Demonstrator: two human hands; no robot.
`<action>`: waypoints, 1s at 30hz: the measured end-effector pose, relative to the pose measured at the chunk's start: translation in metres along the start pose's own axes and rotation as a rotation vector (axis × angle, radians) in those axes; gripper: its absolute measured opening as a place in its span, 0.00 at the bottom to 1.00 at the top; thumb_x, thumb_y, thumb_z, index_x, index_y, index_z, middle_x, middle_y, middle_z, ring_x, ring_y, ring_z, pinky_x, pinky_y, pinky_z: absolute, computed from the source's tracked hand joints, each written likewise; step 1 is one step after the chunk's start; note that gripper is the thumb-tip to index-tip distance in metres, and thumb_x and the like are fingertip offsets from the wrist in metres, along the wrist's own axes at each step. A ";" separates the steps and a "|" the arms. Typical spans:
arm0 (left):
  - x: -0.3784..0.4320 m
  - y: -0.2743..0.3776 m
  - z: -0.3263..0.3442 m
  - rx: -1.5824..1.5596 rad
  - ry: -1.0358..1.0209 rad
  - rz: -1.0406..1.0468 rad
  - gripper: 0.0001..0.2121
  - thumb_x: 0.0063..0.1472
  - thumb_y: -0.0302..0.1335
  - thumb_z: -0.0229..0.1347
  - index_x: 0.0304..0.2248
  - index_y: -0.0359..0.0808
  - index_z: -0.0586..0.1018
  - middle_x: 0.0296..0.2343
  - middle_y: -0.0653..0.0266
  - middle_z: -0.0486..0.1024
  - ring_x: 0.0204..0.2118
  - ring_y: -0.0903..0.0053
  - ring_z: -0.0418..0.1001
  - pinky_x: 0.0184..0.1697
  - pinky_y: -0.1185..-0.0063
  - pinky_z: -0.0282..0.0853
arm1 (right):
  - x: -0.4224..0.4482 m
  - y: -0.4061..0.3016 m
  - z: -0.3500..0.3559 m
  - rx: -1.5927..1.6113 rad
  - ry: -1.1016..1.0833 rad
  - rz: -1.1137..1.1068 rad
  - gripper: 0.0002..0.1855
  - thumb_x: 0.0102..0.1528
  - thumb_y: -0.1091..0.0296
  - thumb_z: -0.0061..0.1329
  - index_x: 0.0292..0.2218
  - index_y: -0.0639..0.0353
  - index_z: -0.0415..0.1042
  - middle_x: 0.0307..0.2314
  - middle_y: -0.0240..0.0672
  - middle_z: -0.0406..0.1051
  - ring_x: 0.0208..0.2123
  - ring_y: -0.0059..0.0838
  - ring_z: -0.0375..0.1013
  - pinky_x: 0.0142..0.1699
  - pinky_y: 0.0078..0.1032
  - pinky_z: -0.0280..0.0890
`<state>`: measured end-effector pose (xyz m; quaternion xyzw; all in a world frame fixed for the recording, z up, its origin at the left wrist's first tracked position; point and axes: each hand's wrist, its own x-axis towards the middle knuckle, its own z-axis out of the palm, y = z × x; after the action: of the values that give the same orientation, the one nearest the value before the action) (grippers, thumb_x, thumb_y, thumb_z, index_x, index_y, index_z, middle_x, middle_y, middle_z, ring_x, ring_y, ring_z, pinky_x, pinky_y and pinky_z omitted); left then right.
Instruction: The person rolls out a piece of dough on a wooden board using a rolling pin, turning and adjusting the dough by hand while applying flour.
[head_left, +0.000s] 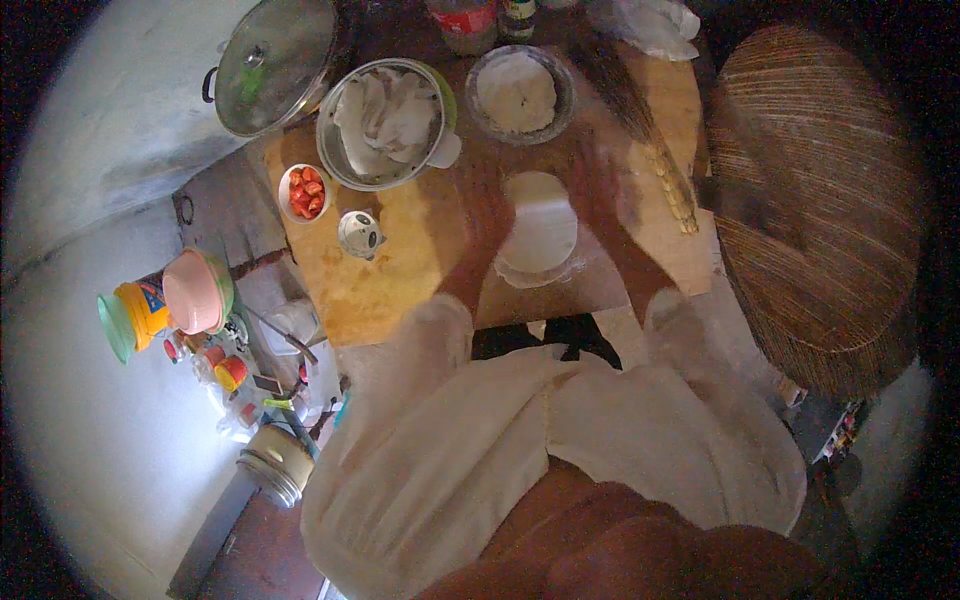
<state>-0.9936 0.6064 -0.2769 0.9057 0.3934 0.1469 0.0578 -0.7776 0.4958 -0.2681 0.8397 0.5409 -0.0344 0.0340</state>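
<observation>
A pale rolled-out sheet of dough (541, 225) lies on a wooden board (390, 277) before me. White flour is dusted around its near edge. My left hand (486, 196) is at the dough's left side, blurred and dim. On the opposite side is my right hand (596, 180), equally blurred. Whether the fingers grip anything cannot be made out. Beyond the hands stands a metal bowl (564, 124) holding a pale, floury mass (517, 94). To its left, white folded sheets (390, 116) fill a larger round container (324, 146).
Left on the board are a white bowl of chopped tomatoes (305, 193) and a panda-faced object (360, 234). A straw whisk (652, 142) lies at right, beside a large woven tray (817, 187). A glass-lidded pot (274, 67) and bottles (465, 22) stand behind.
</observation>
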 end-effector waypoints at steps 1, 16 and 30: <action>0.028 -0.010 0.011 -0.024 0.039 -0.014 0.30 0.63 0.36 0.53 0.61 0.27 0.65 0.59 0.41 0.64 0.63 0.50 0.62 0.66 0.50 0.53 | 0.029 0.002 0.002 0.061 0.100 0.003 0.32 0.62 0.59 0.46 0.65 0.56 0.59 0.67 0.39 0.52 0.68 0.42 0.53 0.70 0.51 0.44; -0.122 0.036 -0.059 -0.245 -0.237 -0.023 0.38 0.63 0.38 0.56 0.65 0.25 0.55 0.66 0.40 0.50 0.70 0.44 0.45 0.70 0.50 0.40 | -0.155 -0.003 -0.013 0.456 0.094 -0.171 0.39 0.61 0.65 0.50 0.67 0.64 0.51 0.67 0.50 0.50 0.67 0.52 0.53 0.69 0.56 0.46; -0.031 0.005 -0.021 0.062 -0.155 0.073 0.34 0.66 0.43 0.53 0.63 0.28 0.62 0.63 0.42 0.58 0.66 0.49 0.55 0.69 0.51 0.43 | -0.043 0.000 -0.023 0.221 0.115 -0.183 0.30 0.63 0.58 0.47 0.63 0.60 0.62 0.65 0.45 0.54 0.66 0.48 0.53 0.68 0.52 0.51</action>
<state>-1.0163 0.5802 -0.2629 0.9294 0.3589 0.0660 0.0547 -0.7945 0.4589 -0.2414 0.7860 0.6092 -0.0488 -0.0930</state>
